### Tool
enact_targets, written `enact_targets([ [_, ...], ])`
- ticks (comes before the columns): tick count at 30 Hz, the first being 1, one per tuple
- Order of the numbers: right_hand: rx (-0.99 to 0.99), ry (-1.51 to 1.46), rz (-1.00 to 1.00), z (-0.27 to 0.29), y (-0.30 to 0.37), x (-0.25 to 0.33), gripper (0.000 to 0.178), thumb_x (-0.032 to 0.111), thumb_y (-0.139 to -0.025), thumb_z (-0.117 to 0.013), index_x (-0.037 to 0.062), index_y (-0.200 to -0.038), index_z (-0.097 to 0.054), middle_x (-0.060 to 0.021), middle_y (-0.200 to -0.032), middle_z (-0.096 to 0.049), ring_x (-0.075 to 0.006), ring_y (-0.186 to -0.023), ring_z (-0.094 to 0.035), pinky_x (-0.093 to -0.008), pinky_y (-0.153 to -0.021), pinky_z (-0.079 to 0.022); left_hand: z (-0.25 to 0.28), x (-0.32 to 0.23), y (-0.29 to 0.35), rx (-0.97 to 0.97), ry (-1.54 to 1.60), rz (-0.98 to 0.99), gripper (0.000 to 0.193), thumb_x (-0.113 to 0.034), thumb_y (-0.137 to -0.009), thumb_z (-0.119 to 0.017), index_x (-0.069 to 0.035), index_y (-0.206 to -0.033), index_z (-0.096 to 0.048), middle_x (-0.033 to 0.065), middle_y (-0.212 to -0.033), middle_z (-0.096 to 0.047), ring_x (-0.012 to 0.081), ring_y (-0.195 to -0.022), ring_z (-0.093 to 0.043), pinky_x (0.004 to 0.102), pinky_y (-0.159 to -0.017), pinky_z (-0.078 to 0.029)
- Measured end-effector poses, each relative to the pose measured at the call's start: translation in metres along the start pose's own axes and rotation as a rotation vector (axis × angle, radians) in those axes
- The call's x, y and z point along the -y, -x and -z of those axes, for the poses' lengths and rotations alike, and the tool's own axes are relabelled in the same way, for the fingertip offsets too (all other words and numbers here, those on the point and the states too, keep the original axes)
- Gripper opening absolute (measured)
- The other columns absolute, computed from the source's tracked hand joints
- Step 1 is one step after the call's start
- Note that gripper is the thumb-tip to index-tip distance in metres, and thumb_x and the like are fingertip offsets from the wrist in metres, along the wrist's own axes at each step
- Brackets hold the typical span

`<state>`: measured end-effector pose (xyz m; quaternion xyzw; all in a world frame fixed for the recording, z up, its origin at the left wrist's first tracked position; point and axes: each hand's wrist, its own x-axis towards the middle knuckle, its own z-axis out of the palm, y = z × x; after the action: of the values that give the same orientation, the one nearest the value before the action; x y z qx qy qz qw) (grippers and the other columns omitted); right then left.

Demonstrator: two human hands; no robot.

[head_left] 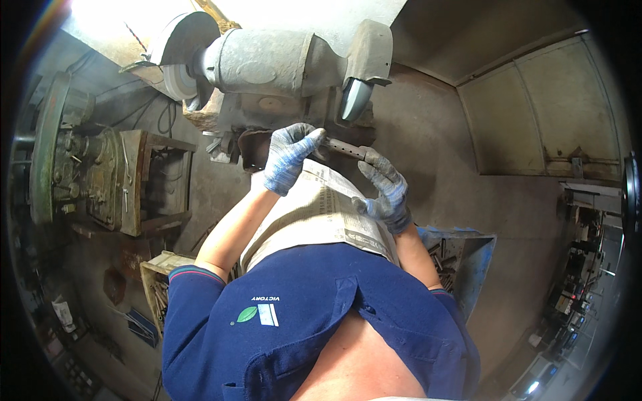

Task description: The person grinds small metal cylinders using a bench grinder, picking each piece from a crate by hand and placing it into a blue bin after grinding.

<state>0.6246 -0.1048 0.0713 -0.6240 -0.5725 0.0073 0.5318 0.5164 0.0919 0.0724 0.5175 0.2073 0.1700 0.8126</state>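
Note:
A dark metal tube with a row of small holes (346,148) is held nearly level in front of me, below the bench grinder. My left hand (287,160), in a blue-and-grey work glove, is closed round the tube's left end, thumb and fingers pinching it. The fingertips of my gloved right hand (388,190) touch the tube's right end. That hand's thumb stands well apart from the fingers, so it does not wrap round the tube. Above both hands is the grey bench grinder (264,61), with a pale wheel (179,81) on its left and a guarded wheel (356,100) on its right.
Newspaper (321,200) covers my lap. A blue-edged bin (478,257) with metal pieces stands by my right side, and a crate (155,284) with more pieces by my left. An old green machine (100,177) is farther left. Metal panels (542,110) stand at far right.

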Motion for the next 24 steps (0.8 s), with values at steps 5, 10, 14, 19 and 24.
enact_targets([
  [5,-0.111,-0.056,-0.169,-0.006,0.007,-0.007,0.052,0.038,-0.08,-0.068,-0.0013,-0.113,-0.06,-0.0174,-0.123,-0.053,-0.0298,-0.108,-0.056,-0.0379,-0.096,-0.041,-0.006,0.006,-0.004,0.003,0.037,-0.017,0.014,-0.012,-0.083,-0.066,0.001,-0.089,-0.064,0.0017,-0.075,-0.062,0.0058,-0.068,-0.055,0.0203,-0.062,-0.047],
  [10,-0.192,-0.284,-0.431,-0.013,0.012,-0.016,0.05,0.035,-0.084,-0.064,-0.0045,-0.114,-0.059,-0.0144,-0.126,-0.05,-0.0235,-0.107,-0.056,-0.0321,-0.093,-0.043,-0.001,0.02,-0.009,0.026,-0.118,-0.122,0.015,-0.006,-0.083,-0.066,0.001,-0.096,-0.064,-0.0003,-0.077,-0.061,0.0046,-0.067,-0.052,0.0202,-0.062,-0.046],
  [14,-0.293,-0.503,-0.48,-0.019,0.008,-0.019,0.043,0.028,-0.086,-0.061,-0.0049,-0.113,-0.059,-0.0143,-0.125,-0.052,-0.0233,-0.11,-0.055,-0.032,-0.094,-0.042,0.0,0.026,-0.016,0.044,-0.213,-0.22,0.015,-0.006,-0.084,-0.064,0.002,-0.097,-0.063,0.0004,-0.078,-0.062,0.0048,-0.068,-0.052,0.0204,-0.061,-0.046],
  [19,-0.13,-0.037,-0.338,-0.01,0.006,-0.041,0.028,0.008,-0.08,-0.065,0.0,-0.107,-0.064,-0.0139,-0.119,-0.057,-0.0245,-0.117,-0.051,-0.0335,-0.096,-0.042,0.008,0.048,-0.031,0.001,-0.136,0.012,0.014,-0.006,-0.087,-0.059,0.002,-0.098,-0.062,0.0039,-0.083,-0.064,0.0076,-0.073,-0.058,0.0223,-0.066,-0.05],
  [24,-0.14,0.053,-0.4,-0.017,0.019,-0.077,0.024,0.001,-0.08,-0.063,0.0015,-0.103,-0.067,-0.0127,-0.111,-0.063,-0.0245,-0.112,-0.055,-0.0317,-0.094,-0.043,0.005,0.078,-0.05,-0.052,0.068,0.111,0.012,-0.005,-0.087,-0.059,0.002,-0.096,-0.062,0.0037,-0.081,-0.064,0.0091,-0.072,-0.061,0.0224,-0.063,-0.05],
])
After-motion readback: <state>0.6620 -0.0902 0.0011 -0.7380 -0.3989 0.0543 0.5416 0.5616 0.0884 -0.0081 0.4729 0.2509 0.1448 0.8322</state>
